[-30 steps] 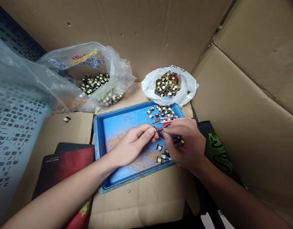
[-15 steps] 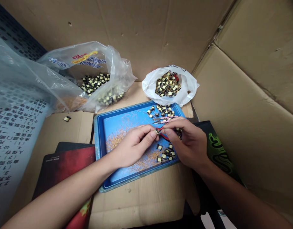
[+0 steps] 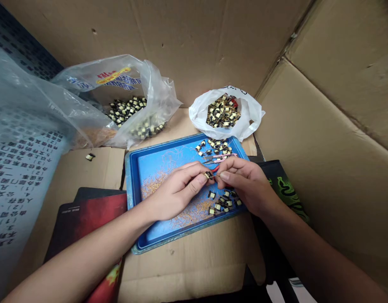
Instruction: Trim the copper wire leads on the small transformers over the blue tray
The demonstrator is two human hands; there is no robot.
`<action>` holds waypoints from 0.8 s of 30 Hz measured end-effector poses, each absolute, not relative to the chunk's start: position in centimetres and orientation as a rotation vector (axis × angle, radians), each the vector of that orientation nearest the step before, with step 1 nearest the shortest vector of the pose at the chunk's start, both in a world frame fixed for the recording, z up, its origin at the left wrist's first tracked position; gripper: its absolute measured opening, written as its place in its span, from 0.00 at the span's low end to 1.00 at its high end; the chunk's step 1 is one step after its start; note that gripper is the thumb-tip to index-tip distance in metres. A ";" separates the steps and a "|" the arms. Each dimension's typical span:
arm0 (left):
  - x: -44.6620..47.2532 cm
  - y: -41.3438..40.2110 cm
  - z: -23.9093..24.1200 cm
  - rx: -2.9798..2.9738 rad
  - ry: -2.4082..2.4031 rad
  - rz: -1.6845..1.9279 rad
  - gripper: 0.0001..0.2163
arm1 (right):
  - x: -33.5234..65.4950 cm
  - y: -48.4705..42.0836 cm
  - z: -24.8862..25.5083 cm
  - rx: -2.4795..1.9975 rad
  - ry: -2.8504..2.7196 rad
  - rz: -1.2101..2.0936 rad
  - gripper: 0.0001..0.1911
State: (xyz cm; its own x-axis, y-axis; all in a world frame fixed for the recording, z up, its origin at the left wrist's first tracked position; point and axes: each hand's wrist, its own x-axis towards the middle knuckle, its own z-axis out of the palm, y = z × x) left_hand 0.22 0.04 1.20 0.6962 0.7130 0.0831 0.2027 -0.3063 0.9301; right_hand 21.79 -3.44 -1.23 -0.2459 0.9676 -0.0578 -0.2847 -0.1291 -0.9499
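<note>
My left hand (image 3: pixel 183 189) is closed, pinching a small black and yellow coil transformer (image 3: pixel 208 174) between thumb and fingertips. Thin wire (image 3: pixel 214 175) runs from the transformer to my right hand (image 3: pixel 246 181), whose thumb and forefinger are pressed together on it. Both hands are above a blue tray (image 3: pixel 152 245). Just beyond the fingertips lie pink-handled snips (image 3: pixel 219 158) and a red-handled tool (image 3: pixel 215 169), mostly hidden by my right hand. More transformers (image 3: pixel 223 203) lie in the tray near my right hand, and wire clippings (image 3: pixel 154 185) are scattered at the left.
A clear plastic bag (image 3: pixel 159 90) of transformers stands at the back left. Behind the tray is a white bag (image 3: pixel 198 113) with wired transformers. One loose transformer (image 3: pixel 90 156) lies on cardboard at left. Cardboard walls (image 3: pixel 333 109) rise behind and at the right.
My right hand has turned and its fingers have closed lower, on the wire beside the transformer. The transformer has tilted in my left hand and shows more. Less of the red-handled tool is visible.
</note>
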 end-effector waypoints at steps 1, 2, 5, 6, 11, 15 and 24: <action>0.2 0.1 1.2 1.843 0.732 0.600 0.15 | 21.8 -3.5 -1.3 -0.923 -1.114 1.565 0.05; 0.2 0.1 1.3 1.841 0.747 0.593 0.15 | 21.8 -3.5 -1.3 -0.925 -1.129 1.550 0.06; 0.2 0.1 1.3 1.853 0.783 0.578 0.16 | 21.7 -3.5 -1.2 -0.940 -1.166 1.497 0.06; 0.2 0.1 1.3 1.858 0.788 0.576 0.16 | 21.7 -3.6 -1.1 -0.938 -1.179 1.485 0.06; 0.3 0.1 1.1 1.885 0.794 0.565 0.16 | 21.8 -3.9 -1.0 -0.987 -1.295 1.404 0.07; 0.3 0.0 0.9 1.906 0.797 0.539 0.17 | 21.6 -3.9 -1.0 -1.076 -1.426 1.292 0.05; 0.3 0.0 0.8 1.927 0.793 0.514 0.18 | 21.2 -3.6 -0.9 -1.052 -1.209 1.429 0.06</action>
